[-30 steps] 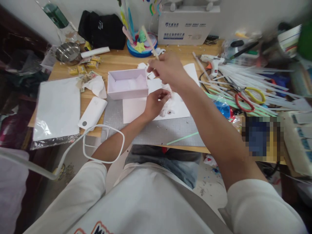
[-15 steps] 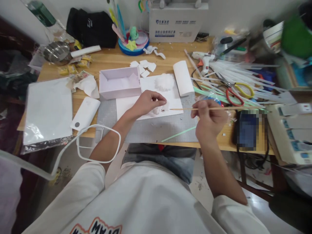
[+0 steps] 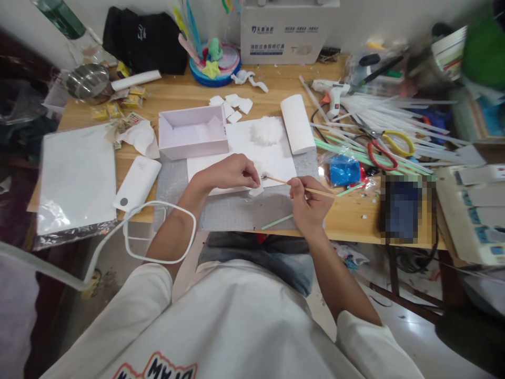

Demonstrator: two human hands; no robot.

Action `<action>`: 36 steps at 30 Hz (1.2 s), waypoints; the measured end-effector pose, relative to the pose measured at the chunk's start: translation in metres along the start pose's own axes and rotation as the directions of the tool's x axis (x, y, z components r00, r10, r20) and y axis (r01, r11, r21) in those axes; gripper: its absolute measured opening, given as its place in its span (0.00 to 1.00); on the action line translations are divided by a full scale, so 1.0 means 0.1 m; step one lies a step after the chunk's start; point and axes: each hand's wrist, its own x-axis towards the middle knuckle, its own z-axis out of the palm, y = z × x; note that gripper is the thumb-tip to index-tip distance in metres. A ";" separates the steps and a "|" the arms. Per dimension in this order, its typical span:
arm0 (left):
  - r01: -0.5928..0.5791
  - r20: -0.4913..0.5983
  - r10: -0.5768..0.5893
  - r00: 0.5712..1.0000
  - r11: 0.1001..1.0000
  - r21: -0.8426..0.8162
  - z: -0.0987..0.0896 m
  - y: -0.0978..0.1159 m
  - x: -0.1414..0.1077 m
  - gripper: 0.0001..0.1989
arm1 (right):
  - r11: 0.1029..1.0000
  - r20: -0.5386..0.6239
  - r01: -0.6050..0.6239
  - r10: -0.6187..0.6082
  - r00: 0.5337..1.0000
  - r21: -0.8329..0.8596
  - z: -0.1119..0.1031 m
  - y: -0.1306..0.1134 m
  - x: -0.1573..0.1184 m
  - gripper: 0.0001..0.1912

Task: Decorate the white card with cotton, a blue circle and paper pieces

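My right hand (image 3: 311,205) is closed round a thin wooden stick (image 3: 319,192), whose tip points left to a small dark spot on the white sheet. Facing it, my left hand (image 3: 239,172) pinches a small white piece (image 3: 256,191) over the sheet's front edge. White fluff (image 3: 267,130) lies on the white sheet (image 3: 240,138), on a grey cutting mat (image 3: 221,216). A lilac open box (image 3: 193,150) stands at the sheet's left and a white roll (image 3: 298,123) at its right. A green strip (image 3: 277,222) lies near my right hand.
Scissors (image 3: 382,152), a glue gun (image 3: 334,97) and many pale strips (image 3: 379,116) crowd the right side. A blue packet (image 3: 344,170) lies beyond my right hand. A white power bank (image 3: 138,181) and a white tube frame (image 3: 189,237) are at my left arm.
My right hand has moved left and down with the stick. My left hand has come slightly down and left, and a small white piece now shows at its fingertips.
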 end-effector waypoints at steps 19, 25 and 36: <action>-0.005 -0.159 0.034 0.987 0.983 0.184 0.15 -0.11 0.07 0.08 | 0.999 -0.014 -0.032 0.033 0.999 0.019 0.07 0.07 0.00 0.20; -0.042 -0.133 0.067 0.989 0.982 0.184 0.19 -0.06 0.08 0.08 | 0.995 -0.075 -0.076 0.081 0.994 0.068 0.09 0.10 0.00 0.20; -0.013 -0.268 0.086 0.960 0.964 0.265 0.20 -0.07 0.11 0.08 | 0.992 -0.082 -0.040 0.050 0.995 0.122 0.09 0.10 -0.01 0.17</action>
